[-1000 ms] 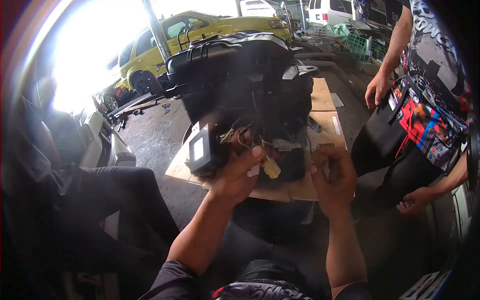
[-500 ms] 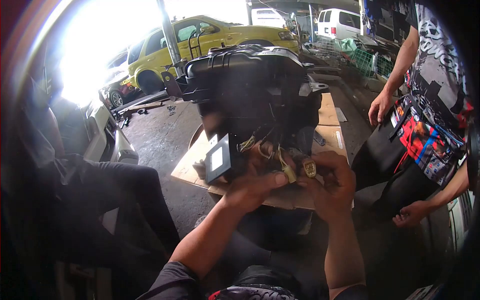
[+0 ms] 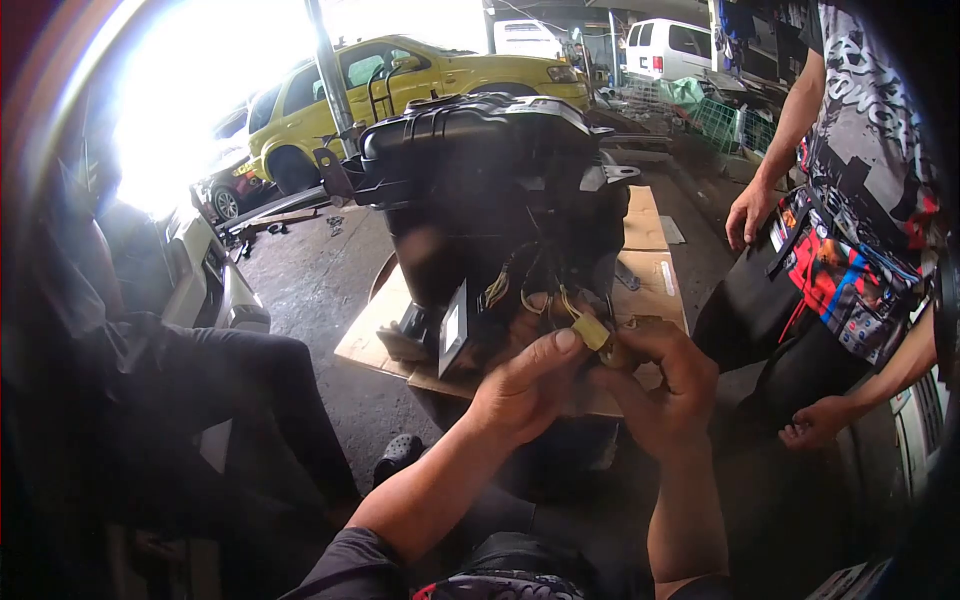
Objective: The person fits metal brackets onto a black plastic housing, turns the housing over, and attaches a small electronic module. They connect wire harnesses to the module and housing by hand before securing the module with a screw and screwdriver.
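Between thumb and fingers, my left hand (image 3: 525,388) pinches a yellowish wire connector (image 3: 592,332), from which several pale wires run up to a black plastic housing (image 3: 500,165). My right hand (image 3: 668,385) is closed on a second yellowish connector (image 3: 618,354), mostly covered by the fingers. The two connectors meet end to end between the hands, overlapping in this view. Left of my fingers, a dark module with a white label (image 3: 454,332) stands tilted at the front of the housing. More loose wires (image 3: 497,288) hang down the housing's face.
Cardboard (image 3: 652,225) lies under the housing. At right stands a person with a tool pouch (image 3: 835,260), both hands lowered. Another person's bent leg (image 3: 265,390) is at left. Behind are a yellow car (image 3: 480,72), a metal post (image 3: 332,75) and a white van (image 3: 672,48).
The right-hand connector has turned from facing me to meet the left-hand one. My left hand has shifted right, and the labelled module has swung more edge-on.
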`<action>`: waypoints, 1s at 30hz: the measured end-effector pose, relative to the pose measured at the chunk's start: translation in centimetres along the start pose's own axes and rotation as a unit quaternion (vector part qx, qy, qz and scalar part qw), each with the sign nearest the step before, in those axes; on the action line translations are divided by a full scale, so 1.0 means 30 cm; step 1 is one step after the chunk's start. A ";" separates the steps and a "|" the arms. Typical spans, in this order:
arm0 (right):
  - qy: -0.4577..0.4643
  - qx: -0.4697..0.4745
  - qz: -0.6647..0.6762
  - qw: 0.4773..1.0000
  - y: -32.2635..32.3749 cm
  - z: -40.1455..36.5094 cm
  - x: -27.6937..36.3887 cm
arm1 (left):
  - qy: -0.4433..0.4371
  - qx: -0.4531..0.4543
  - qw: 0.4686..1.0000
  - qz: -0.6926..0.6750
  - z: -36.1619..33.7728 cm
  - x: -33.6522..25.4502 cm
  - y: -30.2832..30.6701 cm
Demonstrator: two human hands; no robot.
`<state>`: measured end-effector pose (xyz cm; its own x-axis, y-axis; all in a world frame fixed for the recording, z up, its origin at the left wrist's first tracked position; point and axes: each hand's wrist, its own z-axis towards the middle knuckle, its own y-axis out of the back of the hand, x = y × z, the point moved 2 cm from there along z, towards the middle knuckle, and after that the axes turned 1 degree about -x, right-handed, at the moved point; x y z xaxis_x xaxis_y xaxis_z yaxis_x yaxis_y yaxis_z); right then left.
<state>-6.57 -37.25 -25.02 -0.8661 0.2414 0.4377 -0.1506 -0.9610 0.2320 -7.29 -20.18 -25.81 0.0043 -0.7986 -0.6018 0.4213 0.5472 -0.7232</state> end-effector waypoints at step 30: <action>0.096 0.009 -0.098 0.990 -0.016 0.053 0.061 | -0.004 -0.056 0.998 0.016 0.005 -0.018 0.035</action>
<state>-7.33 -36.14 -22.95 -0.8960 0.3917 0.2091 -0.3183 -0.8949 0.3128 -6.71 -19.21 -26.21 0.0239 -0.7815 -0.6235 0.3165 0.5975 -0.7368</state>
